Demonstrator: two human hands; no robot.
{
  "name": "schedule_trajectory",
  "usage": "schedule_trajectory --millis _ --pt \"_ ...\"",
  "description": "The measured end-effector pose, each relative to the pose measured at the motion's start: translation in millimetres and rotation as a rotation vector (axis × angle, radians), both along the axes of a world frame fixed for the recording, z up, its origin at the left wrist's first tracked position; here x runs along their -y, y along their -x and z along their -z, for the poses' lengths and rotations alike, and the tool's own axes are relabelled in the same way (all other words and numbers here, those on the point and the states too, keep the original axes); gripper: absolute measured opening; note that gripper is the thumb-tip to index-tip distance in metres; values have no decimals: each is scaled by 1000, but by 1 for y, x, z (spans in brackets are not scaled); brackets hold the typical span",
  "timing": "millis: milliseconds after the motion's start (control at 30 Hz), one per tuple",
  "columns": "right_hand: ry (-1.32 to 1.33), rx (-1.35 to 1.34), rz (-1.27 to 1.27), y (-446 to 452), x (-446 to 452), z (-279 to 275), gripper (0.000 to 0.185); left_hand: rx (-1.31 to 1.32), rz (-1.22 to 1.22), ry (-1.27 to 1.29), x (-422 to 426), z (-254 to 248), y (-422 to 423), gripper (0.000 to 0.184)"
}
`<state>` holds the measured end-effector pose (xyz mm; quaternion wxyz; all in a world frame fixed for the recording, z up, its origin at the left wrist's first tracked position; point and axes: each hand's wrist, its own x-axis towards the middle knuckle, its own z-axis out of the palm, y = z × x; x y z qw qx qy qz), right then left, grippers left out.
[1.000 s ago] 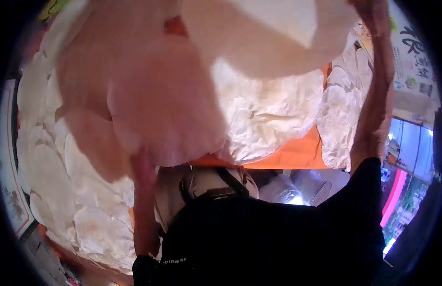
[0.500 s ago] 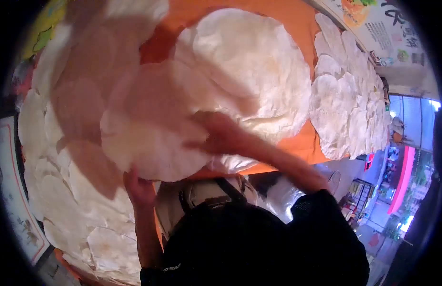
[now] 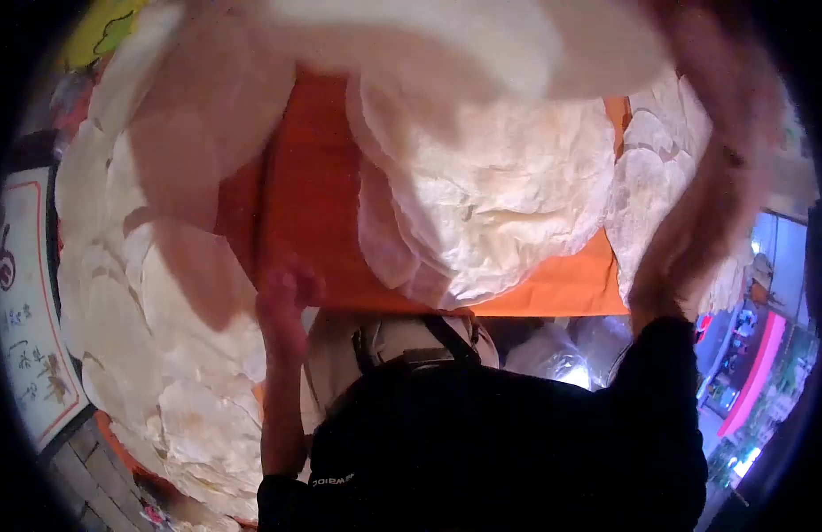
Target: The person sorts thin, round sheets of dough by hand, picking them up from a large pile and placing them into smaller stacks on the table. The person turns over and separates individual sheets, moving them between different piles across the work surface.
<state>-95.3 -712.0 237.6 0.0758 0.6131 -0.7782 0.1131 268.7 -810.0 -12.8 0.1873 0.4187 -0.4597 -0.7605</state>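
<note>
My left hand (image 3: 289,285) is over the front part of an orange cloth (image 3: 309,177), beside thin, pale round sheets (image 3: 198,328) on the left. Its fingers are blurred, and their grip cannot be made out. My right arm reaches up along the right side. Motion smears my right hand (image 3: 695,22) at the top edge, so its fingers do not show clearly. A blurred pale sheet (image 3: 482,44) hangs in the air near it. Below that, a stack of wrinkled round sheets (image 3: 526,195) lies on the cloth, partly in shadow.
More overlapping sheets (image 3: 655,168) lie at the right. A framed sign with writing (image 3: 39,328) stands at the far left. Clear plastic (image 3: 553,355) shows below the front edge, next to a beige bag (image 3: 340,355) with dark straps.
The sheet that lay beside my left hand is gone from there, baring orange cloth. My right arm has swung from the middle to the upper right, and a blurred sheet is now at the top.
</note>
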Motion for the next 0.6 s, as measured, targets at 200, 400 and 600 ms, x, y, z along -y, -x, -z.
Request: schedule_trajectory --millis 200,400,600 --pt "108 -347 -70 -30 -24 42 12 121 -63 -83 -33 7 -36 27" --pt "-402 68 -134 -70 -73 238 51 152 -76 -168 -62 14 -50 31" --pt "-212 856 -51 -173 0 223 25 83 112 -201 -59 29 -76 35"
